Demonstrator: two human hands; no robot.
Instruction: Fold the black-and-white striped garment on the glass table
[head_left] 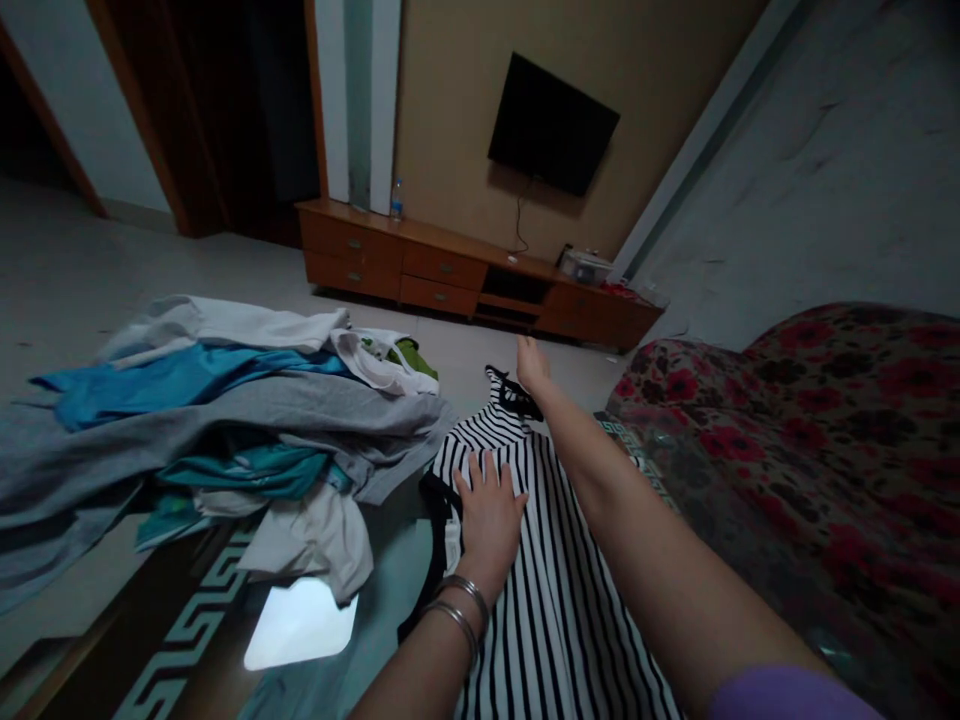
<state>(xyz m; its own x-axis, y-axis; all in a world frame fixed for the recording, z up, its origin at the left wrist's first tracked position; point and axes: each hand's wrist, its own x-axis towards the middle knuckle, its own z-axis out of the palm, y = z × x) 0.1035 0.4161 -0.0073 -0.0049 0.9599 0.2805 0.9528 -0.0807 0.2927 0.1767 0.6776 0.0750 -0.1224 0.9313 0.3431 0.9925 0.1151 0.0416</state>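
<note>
Hands, two: left hand (487, 505) flat, right hand (531, 368) gripping one striped garment (555, 590).

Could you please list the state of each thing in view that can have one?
Striped garment: spread flat on the glass table.
Left hand: open, palm pressed on the striped garment.
Right hand: at the garment's far end; grip unclear.
Clothes pile: unfolded, heaped on the table.
Television: screen dark.
Cabinet drawers: shut.
Water bottle: upright on the cabinet.
</note>
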